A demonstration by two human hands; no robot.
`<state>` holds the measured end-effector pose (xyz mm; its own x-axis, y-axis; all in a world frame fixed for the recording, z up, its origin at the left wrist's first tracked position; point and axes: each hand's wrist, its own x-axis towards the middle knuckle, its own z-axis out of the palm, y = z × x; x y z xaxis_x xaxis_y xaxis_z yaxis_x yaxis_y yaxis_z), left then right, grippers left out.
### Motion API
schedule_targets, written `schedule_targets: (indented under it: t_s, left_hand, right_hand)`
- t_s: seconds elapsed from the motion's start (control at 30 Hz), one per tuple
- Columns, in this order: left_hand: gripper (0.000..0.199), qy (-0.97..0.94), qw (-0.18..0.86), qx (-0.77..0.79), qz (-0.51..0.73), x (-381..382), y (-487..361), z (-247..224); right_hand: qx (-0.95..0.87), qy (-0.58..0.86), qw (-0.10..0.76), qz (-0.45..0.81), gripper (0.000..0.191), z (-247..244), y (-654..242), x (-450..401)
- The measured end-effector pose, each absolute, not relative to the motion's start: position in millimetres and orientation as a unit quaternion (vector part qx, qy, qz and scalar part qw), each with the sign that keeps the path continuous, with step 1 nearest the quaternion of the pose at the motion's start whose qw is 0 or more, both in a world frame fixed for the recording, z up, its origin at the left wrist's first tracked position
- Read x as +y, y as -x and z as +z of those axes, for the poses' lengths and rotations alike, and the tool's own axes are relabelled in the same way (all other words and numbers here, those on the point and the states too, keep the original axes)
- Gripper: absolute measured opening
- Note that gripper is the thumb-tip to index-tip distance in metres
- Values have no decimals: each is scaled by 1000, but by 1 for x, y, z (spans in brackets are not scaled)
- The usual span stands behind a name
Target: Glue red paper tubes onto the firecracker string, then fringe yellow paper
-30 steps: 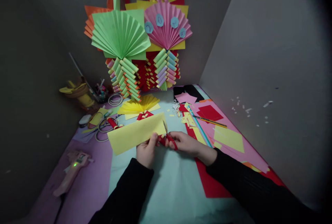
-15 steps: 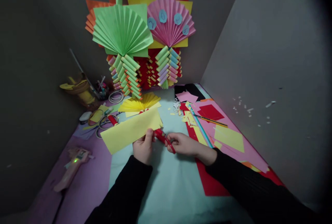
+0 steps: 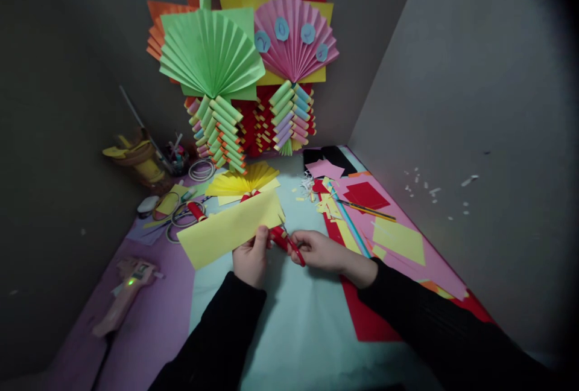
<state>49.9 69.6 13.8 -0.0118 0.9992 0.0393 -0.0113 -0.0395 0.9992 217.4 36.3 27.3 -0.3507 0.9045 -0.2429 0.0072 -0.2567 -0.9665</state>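
Between thumb and fingers, my left hand [image 3: 251, 257] pinches the lower edge of a yellow paper strip [image 3: 226, 229], which tilts up to the right above the table. Several short cuts fringe the strip's right end. My right hand [image 3: 314, 250] is closed around the handles of red scissors [image 3: 296, 252], whose blades point up and left at that fringed end. Part of the scissors lies behind my left fingers. Just beyond the strip rests a yellow pleated paper fan [image 3: 244, 180], with red paper rolls partly covered by the strip.
A pink glue gun [image 3: 124, 297] with a green light lies at left. Tape rolls [image 3: 183, 213] and a pot [image 3: 142, 158] stand behind it. Paper scraps, a pencil [image 3: 368, 210] and red card [image 3: 371, 318] lie at right. Green [image 3: 212, 53] and pink fan decorations [image 3: 296, 38] hang ahead.
The view has shifted very slightly. At the strip's right end, the fringe and scissor blades have moved a little; both hands keep their holds.
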Motion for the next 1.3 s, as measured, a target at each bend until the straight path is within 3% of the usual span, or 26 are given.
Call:
schedule_targets:
  t_s: [1.3]
  left_hand:
    - [45,-560,471,475,489,66,-53,15]
  right_hand:
    - [-492,462,372,637,26,15,-221,38]
